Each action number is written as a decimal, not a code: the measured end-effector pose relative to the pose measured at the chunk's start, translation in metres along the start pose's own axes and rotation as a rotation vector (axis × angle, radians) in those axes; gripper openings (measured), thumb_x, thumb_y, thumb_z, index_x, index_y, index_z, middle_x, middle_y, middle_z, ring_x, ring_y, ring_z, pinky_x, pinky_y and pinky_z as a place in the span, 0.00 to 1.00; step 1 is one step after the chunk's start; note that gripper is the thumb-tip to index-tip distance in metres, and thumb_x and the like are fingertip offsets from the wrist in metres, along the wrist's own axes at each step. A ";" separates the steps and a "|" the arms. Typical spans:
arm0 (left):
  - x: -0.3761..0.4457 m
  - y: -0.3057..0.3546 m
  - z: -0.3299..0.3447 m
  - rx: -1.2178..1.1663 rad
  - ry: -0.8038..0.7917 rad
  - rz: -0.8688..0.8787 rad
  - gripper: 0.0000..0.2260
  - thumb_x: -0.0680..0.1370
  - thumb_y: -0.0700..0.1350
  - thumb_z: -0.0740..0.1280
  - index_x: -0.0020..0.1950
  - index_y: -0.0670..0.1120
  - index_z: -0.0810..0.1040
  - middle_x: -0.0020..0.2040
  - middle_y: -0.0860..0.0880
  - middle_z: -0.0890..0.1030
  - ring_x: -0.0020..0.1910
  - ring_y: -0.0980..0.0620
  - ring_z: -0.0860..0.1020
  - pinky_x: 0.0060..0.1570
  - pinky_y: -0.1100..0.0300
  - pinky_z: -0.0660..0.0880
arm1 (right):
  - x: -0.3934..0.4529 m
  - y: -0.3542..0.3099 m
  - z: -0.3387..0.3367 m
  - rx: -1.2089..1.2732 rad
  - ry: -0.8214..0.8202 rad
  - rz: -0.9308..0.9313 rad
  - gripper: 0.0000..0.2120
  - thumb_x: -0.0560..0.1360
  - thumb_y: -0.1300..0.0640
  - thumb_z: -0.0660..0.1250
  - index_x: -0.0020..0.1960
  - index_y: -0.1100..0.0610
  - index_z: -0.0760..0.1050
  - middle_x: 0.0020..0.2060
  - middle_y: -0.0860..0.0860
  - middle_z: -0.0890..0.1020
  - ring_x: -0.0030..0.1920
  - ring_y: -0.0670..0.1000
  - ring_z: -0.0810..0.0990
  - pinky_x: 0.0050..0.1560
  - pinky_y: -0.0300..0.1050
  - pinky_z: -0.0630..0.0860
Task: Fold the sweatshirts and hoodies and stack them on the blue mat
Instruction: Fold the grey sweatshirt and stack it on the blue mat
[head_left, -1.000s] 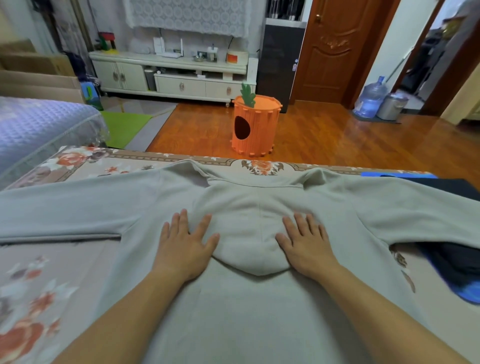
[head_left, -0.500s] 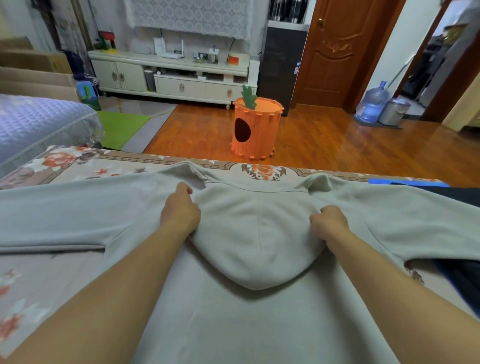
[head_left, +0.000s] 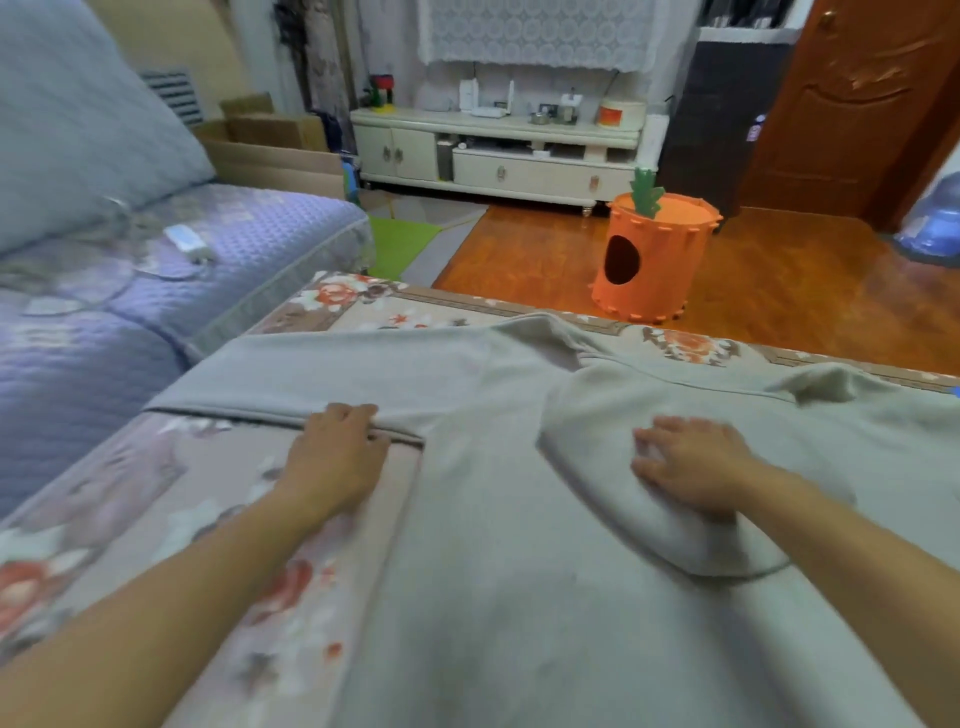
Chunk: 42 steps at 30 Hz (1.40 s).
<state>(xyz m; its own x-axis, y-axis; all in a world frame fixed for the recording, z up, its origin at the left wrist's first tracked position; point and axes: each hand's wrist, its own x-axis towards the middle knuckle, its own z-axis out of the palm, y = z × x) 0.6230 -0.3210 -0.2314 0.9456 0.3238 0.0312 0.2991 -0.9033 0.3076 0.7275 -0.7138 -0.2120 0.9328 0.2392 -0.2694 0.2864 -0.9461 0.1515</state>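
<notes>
A: Where is the hoodie (head_left: 519, 545)?

B: Spread flat on the flowered bed cover (head_left: 156, 493). The left hand (head_left: 332, 462) curls its fingers on the sleeve's lower edge; the right hand (head_left: 691, 467) lies flat, fingers relaxed, on the hood.

A: Advice?

B: Hold the hood down and bring the sleeve straight across.

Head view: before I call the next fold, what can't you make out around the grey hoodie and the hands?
- Grey hoodie: right sleeve and hem cut off by the right and bottom frame edges.
- Blue mat: only a sliver at the right edge; any stack on it is out of frame.
- Right hand: motion-blurred on the hood; fingers look flat.
- Left hand: fingertips at the left sleeve's edge; a grip can't be confirmed.
</notes>
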 end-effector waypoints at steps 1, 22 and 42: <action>0.003 -0.027 -0.009 0.009 0.035 -0.080 0.22 0.81 0.53 0.62 0.74 0.48 0.71 0.70 0.39 0.72 0.68 0.36 0.70 0.68 0.45 0.69 | 0.003 -0.020 -0.018 -0.040 0.078 0.015 0.26 0.77 0.36 0.49 0.68 0.45 0.73 0.70 0.51 0.73 0.68 0.58 0.72 0.68 0.55 0.68; 0.048 -0.141 -0.074 -1.589 0.517 -0.931 0.01 0.78 0.40 0.62 0.46 0.45 0.72 0.51 0.42 0.77 0.39 0.46 0.75 0.40 0.59 0.71 | 0.073 -0.293 -0.009 0.175 0.319 -0.419 0.29 0.80 0.35 0.44 0.78 0.42 0.52 0.80 0.47 0.53 0.79 0.55 0.50 0.77 0.53 0.50; 0.107 -0.194 -0.074 -1.691 0.363 -0.963 0.05 0.78 0.43 0.64 0.52 0.44 0.71 0.44 0.48 0.68 0.26 0.57 0.65 0.22 0.67 0.60 | 0.077 -0.276 -0.017 0.837 0.319 -0.410 0.21 0.84 0.46 0.54 0.73 0.49 0.71 0.72 0.45 0.72 0.74 0.47 0.65 0.76 0.48 0.60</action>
<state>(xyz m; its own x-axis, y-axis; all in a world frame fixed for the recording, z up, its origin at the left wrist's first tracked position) 0.6567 -0.0903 -0.2179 0.4423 0.6863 -0.5774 -0.0059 0.6460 0.7633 0.7245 -0.4307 -0.2580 0.8461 0.5151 0.1370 0.4687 -0.5965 -0.6515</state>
